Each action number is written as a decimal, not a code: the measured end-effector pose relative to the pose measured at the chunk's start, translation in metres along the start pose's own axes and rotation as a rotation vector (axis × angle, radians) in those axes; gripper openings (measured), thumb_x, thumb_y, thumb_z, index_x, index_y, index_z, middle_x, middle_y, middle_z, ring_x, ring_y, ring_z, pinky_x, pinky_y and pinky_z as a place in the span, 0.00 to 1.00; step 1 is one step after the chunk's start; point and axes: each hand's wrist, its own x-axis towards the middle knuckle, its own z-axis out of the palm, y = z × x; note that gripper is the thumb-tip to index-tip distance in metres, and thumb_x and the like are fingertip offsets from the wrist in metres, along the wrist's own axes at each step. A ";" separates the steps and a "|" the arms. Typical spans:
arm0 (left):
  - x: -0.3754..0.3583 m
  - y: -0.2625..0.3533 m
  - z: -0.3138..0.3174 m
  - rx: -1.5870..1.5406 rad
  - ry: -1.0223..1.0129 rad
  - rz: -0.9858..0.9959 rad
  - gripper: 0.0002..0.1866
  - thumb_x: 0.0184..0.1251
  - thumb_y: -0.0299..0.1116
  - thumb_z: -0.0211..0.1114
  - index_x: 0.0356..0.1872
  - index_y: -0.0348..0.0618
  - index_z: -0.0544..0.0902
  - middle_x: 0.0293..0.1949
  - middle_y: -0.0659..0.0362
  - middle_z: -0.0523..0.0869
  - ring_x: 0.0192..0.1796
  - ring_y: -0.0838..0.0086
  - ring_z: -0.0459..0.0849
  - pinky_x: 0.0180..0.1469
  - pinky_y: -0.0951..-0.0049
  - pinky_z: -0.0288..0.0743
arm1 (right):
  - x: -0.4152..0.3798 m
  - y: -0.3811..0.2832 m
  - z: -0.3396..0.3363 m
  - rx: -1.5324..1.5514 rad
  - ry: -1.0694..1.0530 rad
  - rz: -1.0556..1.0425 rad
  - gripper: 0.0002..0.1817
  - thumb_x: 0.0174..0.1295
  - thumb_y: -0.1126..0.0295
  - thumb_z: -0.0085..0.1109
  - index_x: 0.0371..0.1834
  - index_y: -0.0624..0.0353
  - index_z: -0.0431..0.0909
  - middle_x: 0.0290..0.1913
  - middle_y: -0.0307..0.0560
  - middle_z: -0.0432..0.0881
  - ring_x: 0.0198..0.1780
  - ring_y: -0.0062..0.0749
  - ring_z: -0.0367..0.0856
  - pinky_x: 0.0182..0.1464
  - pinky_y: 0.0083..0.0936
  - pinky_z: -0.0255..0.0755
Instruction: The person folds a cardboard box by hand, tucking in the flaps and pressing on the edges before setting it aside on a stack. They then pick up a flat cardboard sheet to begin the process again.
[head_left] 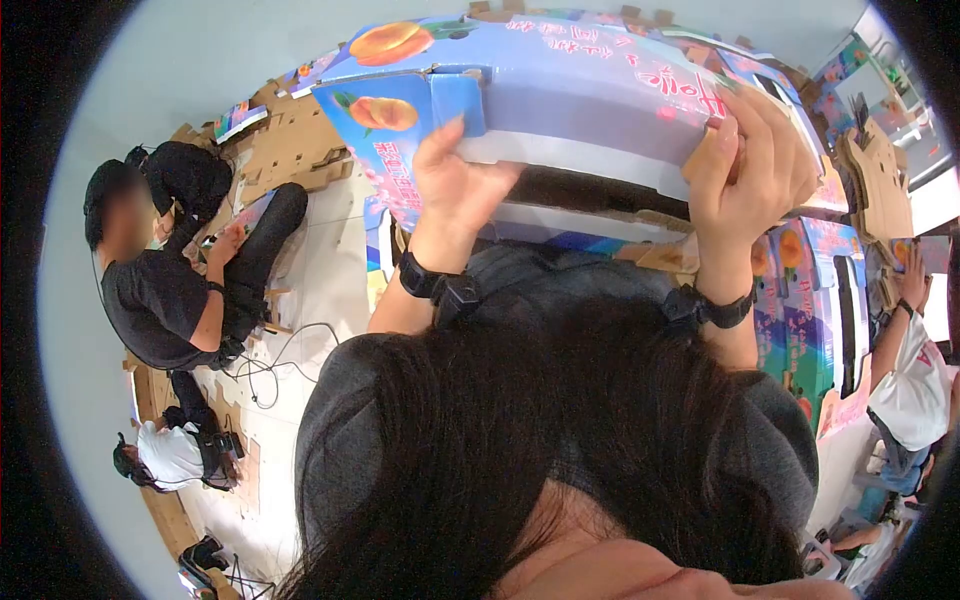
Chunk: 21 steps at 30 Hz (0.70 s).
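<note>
A printed cardboard fruit box (575, 105), blue and lilac with orange fruit pictures and pink lettering, is held up in front of me. A long dark opening runs along its near lower side. My left hand (455, 180) grips the left end by the edge, thumb raised against the printed panel; its other fingers are partly hidden. At the right end, my right hand (750, 165) is closed over the near edge, its fingers bent against the box. Dark straps with small devices circle both wrists.
More printed boxes (800, 300) stand to the right below the held one. Flat brown cardboard pieces (290, 140) lie at the back left. A person in black (165, 280) sits at left with cables nearby. Another person's arm (895, 325) reaches in at right.
</note>
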 end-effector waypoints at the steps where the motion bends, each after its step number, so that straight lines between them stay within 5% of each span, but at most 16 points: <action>1: -0.001 -0.001 -0.004 -0.012 -0.028 0.003 0.41 0.58 0.46 0.72 0.74 0.49 0.69 0.72 0.53 0.72 0.75 0.52 0.68 0.78 0.43 0.56 | -0.002 -0.001 -0.003 -0.011 -0.004 0.002 0.12 0.65 0.59 0.61 0.47 0.46 0.89 0.50 0.35 0.87 0.57 0.33 0.79 0.61 0.31 0.58; 5: -0.011 -0.006 -0.010 -0.099 -0.087 -0.010 0.38 0.55 0.42 0.72 0.70 0.49 0.73 0.69 0.54 0.76 0.73 0.54 0.70 0.77 0.46 0.58 | 0.001 -0.015 -0.023 -0.053 -0.018 -0.028 0.13 0.67 0.66 0.56 0.45 0.57 0.89 0.47 0.49 0.89 0.50 0.45 0.86 0.54 0.36 0.72; 8: -0.019 -0.008 -0.009 -0.195 -0.170 -0.038 0.31 0.55 0.37 0.70 0.64 0.46 0.78 0.64 0.55 0.80 0.70 0.55 0.72 0.76 0.48 0.59 | -0.005 -0.014 -0.030 -0.087 -0.038 -0.039 0.14 0.67 0.66 0.55 0.46 0.58 0.89 0.48 0.50 0.89 0.52 0.48 0.86 0.55 0.37 0.73; 17: -0.026 -0.010 -0.011 0.028 -0.081 0.007 0.42 0.51 0.45 0.74 0.71 0.53 0.73 0.70 0.57 0.76 0.74 0.58 0.71 0.77 0.49 0.59 | -0.009 -0.012 -0.031 -0.109 -0.029 -0.055 0.16 0.69 0.64 0.54 0.47 0.58 0.89 0.51 0.50 0.89 0.53 0.45 0.85 0.54 0.35 0.70; 21: -0.022 -0.010 -0.014 0.031 -0.092 -0.002 0.42 0.50 0.46 0.74 0.71 0.53 0.73 0.70 0.58 0.76 0.73 0.59 0.71 0.77 0.49 0.57 | -0.018 0.002 -0.022 0.014 -0.004 -0.015 0.15 0.66 0.58 0.58 0.49 0.47 0.89 0.57 0.41 0.84 0.56 0.37 0.78 0.58 0.32 0.59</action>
